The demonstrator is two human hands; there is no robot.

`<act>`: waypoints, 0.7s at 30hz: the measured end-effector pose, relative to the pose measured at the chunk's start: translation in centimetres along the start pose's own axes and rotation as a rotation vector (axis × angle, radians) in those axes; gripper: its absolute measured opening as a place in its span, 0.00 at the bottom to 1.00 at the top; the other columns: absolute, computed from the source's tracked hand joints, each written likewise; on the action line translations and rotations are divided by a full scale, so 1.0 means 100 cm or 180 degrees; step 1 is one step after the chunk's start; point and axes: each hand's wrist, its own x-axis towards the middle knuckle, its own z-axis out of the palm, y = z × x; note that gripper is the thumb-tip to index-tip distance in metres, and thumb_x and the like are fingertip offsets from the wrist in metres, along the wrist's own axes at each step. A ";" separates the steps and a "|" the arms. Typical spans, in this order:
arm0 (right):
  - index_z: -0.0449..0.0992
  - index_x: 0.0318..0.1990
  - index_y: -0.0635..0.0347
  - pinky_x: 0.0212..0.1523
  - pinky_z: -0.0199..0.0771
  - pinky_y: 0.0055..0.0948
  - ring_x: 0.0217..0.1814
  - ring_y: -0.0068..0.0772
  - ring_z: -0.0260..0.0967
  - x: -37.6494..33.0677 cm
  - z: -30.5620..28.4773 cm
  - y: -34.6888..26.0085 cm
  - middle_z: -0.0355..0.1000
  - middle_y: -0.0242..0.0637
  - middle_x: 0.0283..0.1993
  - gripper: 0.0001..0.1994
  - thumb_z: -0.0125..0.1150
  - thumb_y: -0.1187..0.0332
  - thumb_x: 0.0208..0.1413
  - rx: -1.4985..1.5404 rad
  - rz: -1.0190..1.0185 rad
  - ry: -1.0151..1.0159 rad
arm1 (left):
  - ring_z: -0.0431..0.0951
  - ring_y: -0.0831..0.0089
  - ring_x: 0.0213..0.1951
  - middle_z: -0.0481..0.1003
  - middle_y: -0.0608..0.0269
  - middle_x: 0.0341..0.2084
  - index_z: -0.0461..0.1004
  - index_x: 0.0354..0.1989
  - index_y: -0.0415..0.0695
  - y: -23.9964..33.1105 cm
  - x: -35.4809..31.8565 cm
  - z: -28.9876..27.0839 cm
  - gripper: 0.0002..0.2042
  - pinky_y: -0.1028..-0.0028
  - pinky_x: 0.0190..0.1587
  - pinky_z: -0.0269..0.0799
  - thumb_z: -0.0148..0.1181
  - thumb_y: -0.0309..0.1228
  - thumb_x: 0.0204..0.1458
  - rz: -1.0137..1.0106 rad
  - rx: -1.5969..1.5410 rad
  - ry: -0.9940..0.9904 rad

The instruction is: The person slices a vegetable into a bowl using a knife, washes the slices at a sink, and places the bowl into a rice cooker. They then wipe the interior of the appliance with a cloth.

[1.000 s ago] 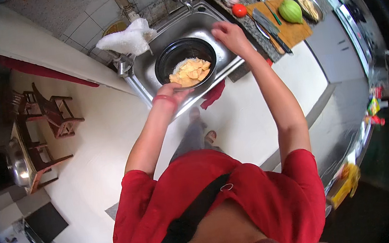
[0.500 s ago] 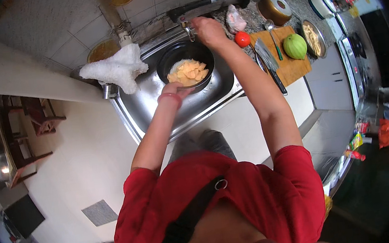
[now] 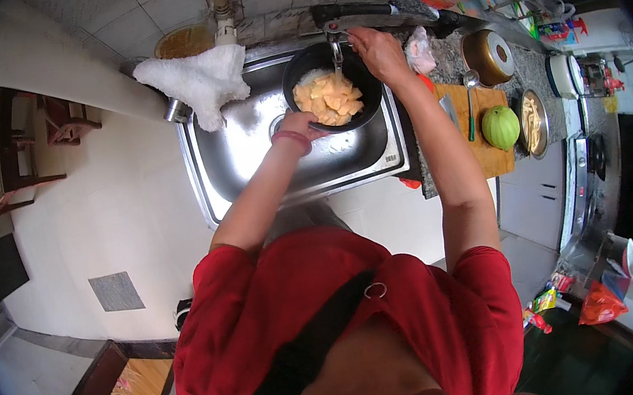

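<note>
My left hand (image 3: pixel 300 124) grips the near rim of a black pot (image 3: pixel 369 86), held over the steel sink (image 3: pixel 246 159). Pale orange cut chunks (image 3: pixel 330 99) lie in the pot, with whitish stuff beside them at its left side. Above the pot's far side is the metal faucet (image 3: pixel 334 39), its spout pointing down into the pot; a thin stream seems to run from it. The fingers of my right hand (image 3: pixel 378 51) are closed on the faucet handle. My right forearm partly hides a red tomato (image 3: pixel 426 82) and a knife blade (image 3: pixel 448 108).
A white towel (image 3: pixel 198 82) hangs at the sink's far left corner. To the right, a wooden cutting board (image 3: pixel 496 161) bears a green round vegetable (image 3: pixel 501 127) and a green-handled spoon (image 3: pixel 471 113). Beyond are a metal bowl of pale strips (image 3: pixel 533 124) and a brown pot (image 3: pixel 486 59).
My view has shifted. The pot now sits further under the faucet, whose spout reaches over it, and a stream seems to run. My right hand stays at the faucet handle.
</note>
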 end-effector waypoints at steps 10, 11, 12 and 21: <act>0.72 0.37 0.60 0.29 0.67 0.35 0.27 0.43 0.69 0.000 0.006 0.007 0.70 0.42 0.23 0.12 0.47 0.63 0.54 0.0260 0.0116 -0.0065 | 0.75 0.50 0.33 0.69 0.40 0.38 0.56 0.49 0.31 -0.039 0.032 -0.005 0.21 0.67 0.33 0.76 0.45 0.20 0.44 -0.0703 -0.0568 -0.0824; 0.72 0.36 0.60 0.29 0.67 0.35 0.27 0.43 0.69 0.001 0.007 0.009 0.70 0.42 0.24 0.12 0.47 0.62 0.54 0.0262 0.0109 -0.0084 | 0.75 0.50 0.33 0.69 0.40 0.38 0.56 0.49 0.31 -0.041 0.032 -0.004 0.21 0.68 0.33 0.76 0.45 0.20 0.44 -0.0701 -0.0564 -0.0888; 0.72 0.36 0.60 0.29 0.67 0.35 0.27 0.43 0.69 0.001 0.007 0.010 0.70 0.41 0.24 0.12 0.46 0.62 0.54 0.0258 0.0103 -0.0104 | 0.75 0.48 0.33 0.68 0.40 0.40 0.55 0.50 0.31 -0.039 0.027 -0.001 0.21 0.68 0.32 0.76 0.44 0.19 0.44 -0.0784 -0.0551 -0.0850; 0.70 0.33 0.58 0.31 0.67 0.41 0.30 0.47 0.69 0.002 0.006 0.011 0.71 0.41 0.24 0.12 0.43 0.61 0.55 -0.0359 -0.0025 -0.0244 | 0.67 0.47 0.47 0.61 0.39 0.48 0.55 0.49 0.26 -0.026 -0.005 0.018 0.21 0.55 0.49 0.67 0.42 0.15 0.41 -0.0637 -0.0611 -0.0237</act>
